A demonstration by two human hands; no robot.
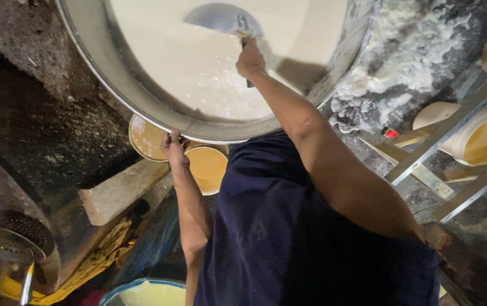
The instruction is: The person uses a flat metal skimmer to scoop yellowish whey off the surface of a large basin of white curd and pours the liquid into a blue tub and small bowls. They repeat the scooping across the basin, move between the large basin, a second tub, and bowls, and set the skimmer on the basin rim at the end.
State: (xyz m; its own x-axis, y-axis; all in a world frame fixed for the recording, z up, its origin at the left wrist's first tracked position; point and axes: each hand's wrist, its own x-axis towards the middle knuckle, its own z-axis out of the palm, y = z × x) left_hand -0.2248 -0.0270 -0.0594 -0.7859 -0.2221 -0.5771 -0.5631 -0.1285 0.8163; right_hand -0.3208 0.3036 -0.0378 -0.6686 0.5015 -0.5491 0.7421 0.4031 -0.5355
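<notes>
2 hands at a large metal pan (141, 96) of pale liquid, upper centre. Right hand (250, 58) grasps a ladle (223, 18) dipped in it; left hand (172, 146) grips the near rim. Tilting risks spilling onto the 2 bowls (206, 167) below.

The big metal pan (141, 102) runs off the top edge beyond the right hand (250, 59). That hand's fist hides most of the ladle (223, 18) handle. The left hand (172, 147) covers part of the rim.
</notes>
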